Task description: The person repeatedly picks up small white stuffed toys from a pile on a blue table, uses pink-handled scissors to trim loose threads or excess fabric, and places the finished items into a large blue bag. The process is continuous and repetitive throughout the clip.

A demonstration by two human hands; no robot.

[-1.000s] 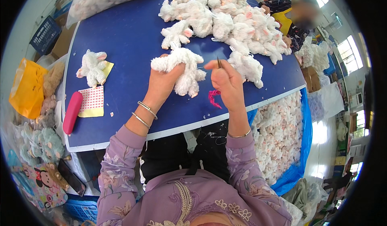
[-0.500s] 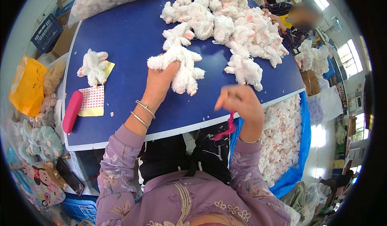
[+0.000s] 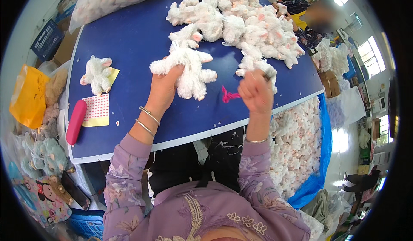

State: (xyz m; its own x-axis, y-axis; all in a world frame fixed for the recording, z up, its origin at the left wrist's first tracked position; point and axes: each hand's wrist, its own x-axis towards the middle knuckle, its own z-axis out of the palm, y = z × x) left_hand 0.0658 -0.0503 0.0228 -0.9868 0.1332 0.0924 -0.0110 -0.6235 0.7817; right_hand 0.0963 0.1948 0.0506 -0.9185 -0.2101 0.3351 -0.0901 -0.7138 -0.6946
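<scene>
My left hand (image 3: 164,86) grips a small white plush animal (image 3: 194,71) by its side, thumb over the fluffy body, a little above the blue table. My right hand (image 3: 257,92) is closed to the right of it, with a bright pink cord (image 3: 229,95) trailing leftward from the fingers. Whatever else that fist may hold is hidden. Just behind my right hand lies another white plush (image 3: 248,64), partly covered by the knuckles. One more plush (image 3: 186,35) with a pink ear lies beyond the held one.
A heap of white plush animals (image 3: 262,30) covers the far right of the blue table (image 3: 129,47). At left are a single plush (image 3: 97,74), a sticker sheet (image 3: 95,108) and a pink case (image 3: 76,122). A blue-lined bag (image 3: 297,155) of plush stands right; a person sits beyond.
My right hand has moved up and away from me toward the plush behind it, and the pink cord has swung out to the left. My left hand still grips its plush.
</scene>
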